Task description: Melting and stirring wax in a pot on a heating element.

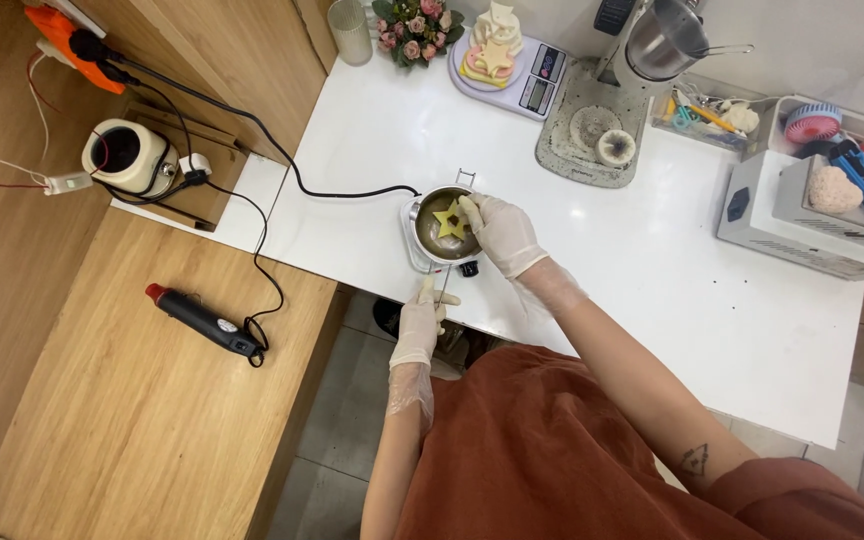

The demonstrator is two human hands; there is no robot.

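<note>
A small metal pot [430, 246] stands on a little hot plate near the front edge of the white table [652, 260]. My right hand [500, 233], in a clear glove, holds a pale yellow star-shaped piece [449, 220] over the pot's opening. My left hand [420, 325], also gloved, grips the pot's thin handle [443, 285] at the table's edge.
A black cord [282, 160] runs from the hot plate to the left. A black heat gun [202, 320] lies on the wooden bench. At the back stand a kitchen scale [542, 75] with a stacked candle, a flower bunch [414, 28], a steel pitcher [664, 40] and white boxes [802, 215].
</note>
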